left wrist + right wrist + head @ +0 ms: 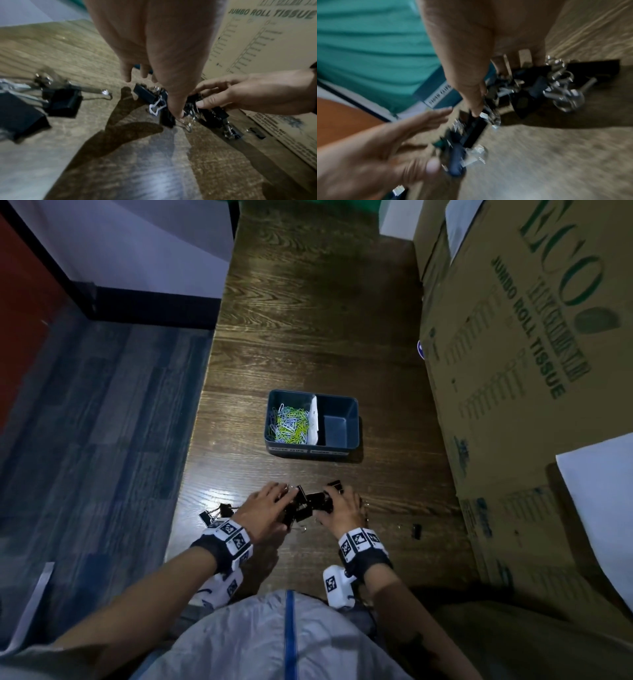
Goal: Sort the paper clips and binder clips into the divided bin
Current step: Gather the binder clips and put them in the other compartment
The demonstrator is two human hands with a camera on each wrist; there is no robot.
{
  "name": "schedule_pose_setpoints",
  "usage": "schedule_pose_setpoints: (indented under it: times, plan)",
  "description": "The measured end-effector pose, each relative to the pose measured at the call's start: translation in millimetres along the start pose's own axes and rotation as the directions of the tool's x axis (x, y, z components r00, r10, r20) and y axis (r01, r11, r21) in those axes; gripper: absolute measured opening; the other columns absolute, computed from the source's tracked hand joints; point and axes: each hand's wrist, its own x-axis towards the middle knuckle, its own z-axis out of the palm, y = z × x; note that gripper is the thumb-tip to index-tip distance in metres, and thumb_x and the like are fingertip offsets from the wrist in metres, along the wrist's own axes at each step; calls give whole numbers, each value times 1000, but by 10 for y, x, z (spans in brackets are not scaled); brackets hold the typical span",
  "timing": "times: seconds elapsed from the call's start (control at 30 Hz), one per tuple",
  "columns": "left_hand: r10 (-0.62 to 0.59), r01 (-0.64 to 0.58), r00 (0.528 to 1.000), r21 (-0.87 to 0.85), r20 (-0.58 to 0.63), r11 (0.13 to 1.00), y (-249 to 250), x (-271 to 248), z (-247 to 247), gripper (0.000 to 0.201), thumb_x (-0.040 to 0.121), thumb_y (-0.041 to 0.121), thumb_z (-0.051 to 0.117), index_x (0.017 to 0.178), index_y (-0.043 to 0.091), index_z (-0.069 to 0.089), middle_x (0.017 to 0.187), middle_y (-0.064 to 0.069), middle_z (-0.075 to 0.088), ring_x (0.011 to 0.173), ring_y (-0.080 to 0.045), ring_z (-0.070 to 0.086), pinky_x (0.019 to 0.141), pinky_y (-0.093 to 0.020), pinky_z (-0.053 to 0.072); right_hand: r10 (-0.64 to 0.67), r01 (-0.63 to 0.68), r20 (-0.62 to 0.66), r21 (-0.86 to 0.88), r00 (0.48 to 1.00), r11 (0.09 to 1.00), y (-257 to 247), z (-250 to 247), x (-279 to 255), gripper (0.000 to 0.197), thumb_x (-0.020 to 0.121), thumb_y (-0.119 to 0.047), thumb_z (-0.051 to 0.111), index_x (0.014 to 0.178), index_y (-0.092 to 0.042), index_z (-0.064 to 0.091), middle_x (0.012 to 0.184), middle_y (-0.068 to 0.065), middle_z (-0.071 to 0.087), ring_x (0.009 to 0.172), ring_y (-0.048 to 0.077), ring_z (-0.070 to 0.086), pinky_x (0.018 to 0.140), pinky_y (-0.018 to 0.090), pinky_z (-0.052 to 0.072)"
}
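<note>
A dark blue divided bin (356, 419) stands mid-table. Its left compartment holds several coloured paper clips (289, 423); the right compartment shows only its bare floor, behind a white divider (315, 419). Nearer me, a pile of black binder clips (308, 504) lies between my hands. My left hand (274, 501) presses straight fingers against the pile's left side, its thumb (176, 112) down on the clips. My right hand (337, 505) curls round clips on the pile's right side, pinching them (204, 100). The right wrist view is blurred.
More binder clips (215, 513) lie left of my left wrist near the table's left edge. One small clip (417, 531) lies alone on the right. A big cardboard box (513, 371) walls the table's right side. Bare wood (308, 320) stretches beyond the bin.
</note>
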Motion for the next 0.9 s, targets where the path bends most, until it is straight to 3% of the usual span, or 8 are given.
schedule_pose_setpoints:
  times: [0.1,0.17,0.3,0.4,0.57,0.73,0.8,0.9]
  plan:
    - [-105,106,988,6,-110,994,-158,-239,-200,79,88,46,60,150,22,17,153,-11,25,138,-28,28,107,-46,37,44,-39,-42,111,998,993,104,-173,32,55,84,-45,71,135,-38,50,145,2,38,134,28,38,106,52,41]
    - [-232,230,962,-30,-146,973,-357,-408,-259,82,83,56,60,148,20,24,147,-11,34,129,-29,37,97,-48,45,178,-158,-139,147,974,977,288,-313,24,53,84,-47,71,132,-36,50,145,3,36,133,29,39,102,53,46]
    - [-445,441,895,-98,-25,892,-697,-706,-179,98,61,77,66,137,26,30,133,-6,36,118,-33,44,83,-48,51,558,-548,-181,108,809,829,795,-578,-89,72,83,-57,68,142,-24,43,154,16,24,139,41,30,104,62,40]
    - [-487,489,871,-191,59,851,-767,-802,-28,103,44,81,73,126,36,30,119,-5,35,103,-35,57,80,-47,53,674,-660,-57,160,736,734,1022,-547,-185,92,80,-70,63,152,-24,27,157,22,16,141,47,22,108,66,29]
    - [-369,356,929,-326,24,876,-570,-649,88,106,53,49,89,138,34,26,121,-5,30,102,-28,56,81,-41,54,536,-526,-40,141,844,839,725,-300,-231,93,79,-79,54,151,-27,27,159,19,14,142,45,20,108,63,28]
    - [-268,268,963,-257,33,929,-298,-424,117,119,57,49,86,148,37,10,127,-5,26,110,-25,44,82,-37,51,344,-345,37,24,938,938,233,-182,-214,93,76,-87,46,151,-39,22,160,13,14,145,41,17,110,62,25]
    - [-251,252,967,-244,35,937,-208,-339,119,121,59,43,87,148,38,6,127,-6,24,110,-26,43,83,-39,51,266,-264,69,-39,962,964,75,-131,-197,97,73,-87,50,152,-42,18,160,12,13,145,40,18,109,62,26]
    - [-221,221,975,-290,32,931,-102,-221,113,120,59,31,88,148,37,8,129,-8,22,112,-30,44,89,-43,51,200,-195,94,-57,975,979,-93,-66,-189,98,76,-70,66,154,-40,15,160,12,12,145,37,17,110,58,29]
